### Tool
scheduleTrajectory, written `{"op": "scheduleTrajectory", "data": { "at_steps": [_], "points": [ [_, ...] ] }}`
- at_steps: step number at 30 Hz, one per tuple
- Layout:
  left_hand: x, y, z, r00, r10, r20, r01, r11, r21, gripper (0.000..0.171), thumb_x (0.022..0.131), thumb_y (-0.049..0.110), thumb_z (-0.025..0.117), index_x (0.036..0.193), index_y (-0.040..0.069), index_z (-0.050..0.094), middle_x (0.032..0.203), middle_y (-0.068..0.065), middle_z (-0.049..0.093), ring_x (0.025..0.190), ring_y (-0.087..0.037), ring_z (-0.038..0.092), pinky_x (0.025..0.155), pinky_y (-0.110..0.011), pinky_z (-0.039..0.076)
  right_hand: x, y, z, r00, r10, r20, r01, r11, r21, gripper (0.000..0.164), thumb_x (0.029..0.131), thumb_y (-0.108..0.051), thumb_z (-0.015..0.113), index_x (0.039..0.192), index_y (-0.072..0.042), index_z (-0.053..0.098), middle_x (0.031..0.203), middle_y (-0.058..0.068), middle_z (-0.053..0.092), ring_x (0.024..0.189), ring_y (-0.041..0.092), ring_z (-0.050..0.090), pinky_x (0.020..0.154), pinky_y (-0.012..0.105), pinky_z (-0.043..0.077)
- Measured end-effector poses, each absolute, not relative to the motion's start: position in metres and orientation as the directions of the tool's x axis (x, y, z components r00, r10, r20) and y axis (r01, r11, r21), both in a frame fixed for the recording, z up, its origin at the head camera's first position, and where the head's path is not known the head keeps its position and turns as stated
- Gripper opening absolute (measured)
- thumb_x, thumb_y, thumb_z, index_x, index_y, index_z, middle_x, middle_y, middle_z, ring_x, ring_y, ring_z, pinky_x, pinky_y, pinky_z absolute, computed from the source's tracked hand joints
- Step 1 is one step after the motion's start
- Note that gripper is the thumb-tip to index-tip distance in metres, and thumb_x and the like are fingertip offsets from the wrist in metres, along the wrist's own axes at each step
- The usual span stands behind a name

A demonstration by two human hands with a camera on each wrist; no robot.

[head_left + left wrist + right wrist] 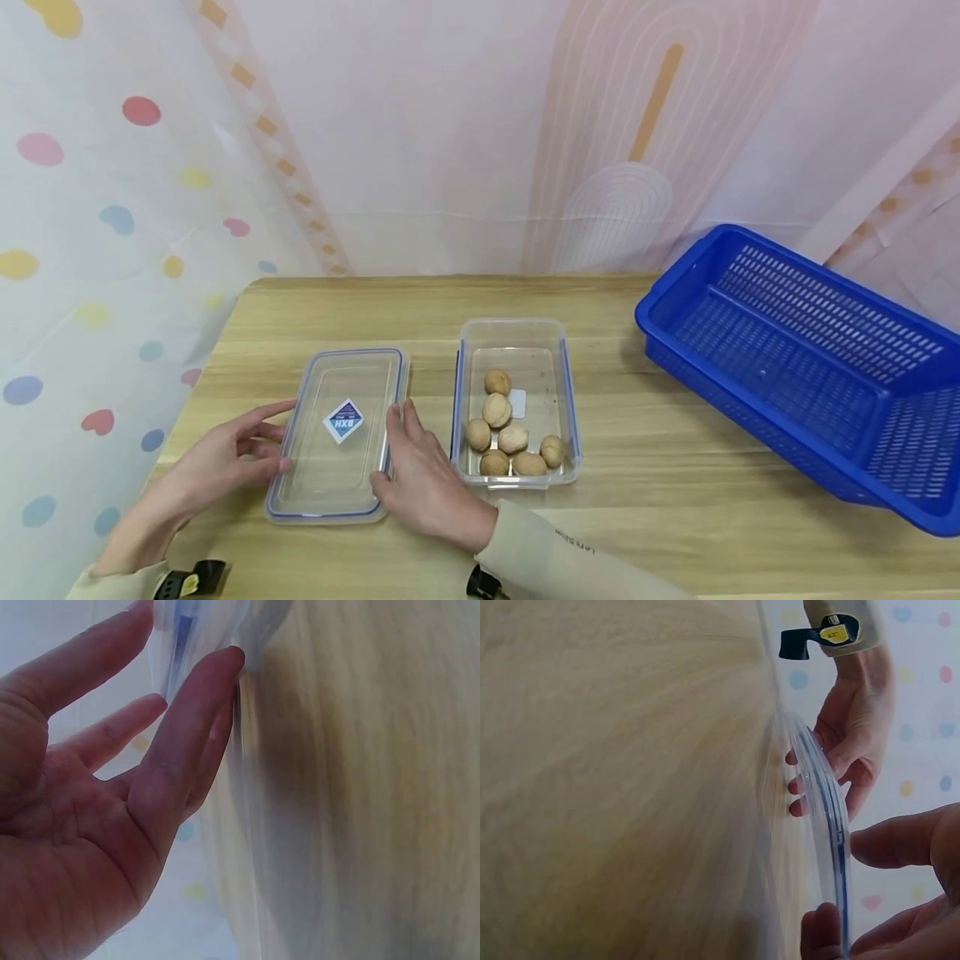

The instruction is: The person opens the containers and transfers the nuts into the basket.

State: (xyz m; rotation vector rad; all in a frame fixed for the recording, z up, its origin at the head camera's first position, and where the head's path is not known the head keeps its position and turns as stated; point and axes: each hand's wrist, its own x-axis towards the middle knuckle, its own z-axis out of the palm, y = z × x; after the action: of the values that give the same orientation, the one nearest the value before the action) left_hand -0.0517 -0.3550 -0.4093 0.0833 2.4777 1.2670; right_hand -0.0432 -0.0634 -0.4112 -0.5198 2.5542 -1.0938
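Observation:
A clear plastic lid with a blue sealing ring and a diamond-shaped sticker is held close over the left part of the table. My left hand holds its left edge, thumb on top and fingertips underneath, as the right wrist view shows. At the opposite edge, my right hand grips the lid with the thumb above and a finger below. Just right of that hand stands a clear rectangular container, lidless, with several walnuts mostly at its near end.
A large blue plastic basket with slotted walls sits at the right side of the wooden table. Behind the table hangs a patterned cloth, which continues down the left side.

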Motion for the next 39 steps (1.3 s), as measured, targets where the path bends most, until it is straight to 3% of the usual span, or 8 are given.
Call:
{"op": "scheduleTrajectory", "data": {
  "at_steps": [9,15,18,20,26,32,36,39],
  "points": [
    [-0.046,-0.354,-0.401,-0.963,0.168,-0.213,-0.073,0.596,0.800,0.088,0.088,0.007,0.082,0.160,0.001,0.031,0.126,-0.024,0.061,0.096,-0.008,0.065,0.076,-0.028,0.062,-0.041,-0.064,-0.403,-0.892,-0.449,-0.057,-0.236,0.570,-0.787,0.082,0.098,-0.021,0.068,0.165,-0.007,0.023,0.173,0.011,0.012,0.147,0.036,0.039,0.120,0.047,0.035],
    [-0.038,-0.353,-0.382,-0.983,0.136,-0.120,-0.032,0.523,0.852,0.089,0.094,0.004,0.076,0.164,0.002,0.022,0.123,0.006,0.063,0.101,0.002,0.065,0.076,-0.029,0.063,-0.041,-0.056,-0.381,-0.884,-0.463,0.065,-0.323,0.504,-0.801,0.082,0.100,-0.016,0.066,0.166,-0.010,0.017,0.173,0.004,0.005,0.151,0.028,0.033,0.122,0.042,0.031],
    [-0.037,-0.349,-0.376,-0.986,0.132,-0.100,-0.025,0.480,0.877,0.079,0.096,0.002,0.072,0.161,-0.004,0.027,0.118,0.017,0.065,0.103,0.002,0.066,0.078,-0.027,0.062,-0.043,-0.049,-0.375,-0.879,-0.459,0.132,-0.372,0.486,-0.791,0.085,0.100,-0.014,0.066,0.166,-0.009,0.013,0.172,0.005,0.010,0.151,0.026,0.034,0.123,0.041,0.031],
    [-0.037,-0.345,-0.374,-0.990,0.118,-0.081,-0.017,0.464,0.885,0.071,0.096,0.001,0.072,0.157,-0.003,0.037,0.116,0.016,0.067,0.103,0.001,0.067,0.079,-0.026,0.061,-0.045,-0.043,-0.374,-0.874,-0.447,0.193,-0.410,0.464,-0.785,0.086,0.099,-0.012,0.067,0.166,-0.007,0.013,0.169,0.010,0.028,0.139,0.023,0.049,0.115,0.036,0.042],
    [-0.037,-0.334,-0.373,-0.999,0.045,-0.012,0.011,0.466,0.885,0.045,0.091,0.001,0.078,0.131,0.011,0.058,0.110,0.014,0.072,0.103,0.002,0.067,0.079,-0.018,0.058,-0.054,-0.030,-0.375,-0.853,-0.396,0.340,-0.483,0.352,-0.802,0.062,0.099,-0.005,0.069,0.155,0.000,0.044,0.118,0.008,0.070,0.097,0.012,0.068,0.082,0.019,0.056],
    [-0.032,-0.328,-0.376,-0.989,0.042,0.142,0.148,0.307,0.940,0.030,0.088,-0.015,0.073,0.114,-0.001,0.069,0.111,0.007,0.072,0.106,-0.002,0.066,0.083,-0.016,0.056,-0.059,-0.021,-0.373,-0.830,-0.353,0.432,-0.537,0.296,-0.790,0.026,0.099,-0.010,0.072,0.125,-0.007,0.071,0.120,0.006,0.069,0.100,0.015,0.070,0.085,0.028,0.060],
    [-0.030,-0.332,-0.384,-0.941,0.054,0.333,0.337,0.168,0.926,0.039,0.078,-0.034,0.062,0.107,-0.009,0.070,0.109,-0.001,0.070,0.100,-0.008,0.065,0.080,-0.013,0.053,-0.060,-0.021,-0.376,-0.796,-0.345,0.497,-0.598,0.322,-0.734,0.022,0.097,-0.014,0.074,0.119,-0.011,0.075,0.112,0.004,0.065,0.091,0.016,0.065,0.076,0.023,0.054],
    [-0.026,-0.337,-0.387,-0.949,0.039,0.313,0.316,0.154,0.936,0.046,0.079,-0.034,0.059,0.114,-0.006,0.071,0.108,0.002,0.074,0.093,-0.005,0.069,0.075,-0.012,0.054,-0.059,-0.024,-0.377,-0.796,-0.365,0.482,-0.593,0.313,-0.742,0.023,0.098,-0.014,0.073,0.121,-0.011,0.073,0.105,0.001,0.068,0.089,0.012,0.064,0.076,0.021,0.054]
  ]
}}
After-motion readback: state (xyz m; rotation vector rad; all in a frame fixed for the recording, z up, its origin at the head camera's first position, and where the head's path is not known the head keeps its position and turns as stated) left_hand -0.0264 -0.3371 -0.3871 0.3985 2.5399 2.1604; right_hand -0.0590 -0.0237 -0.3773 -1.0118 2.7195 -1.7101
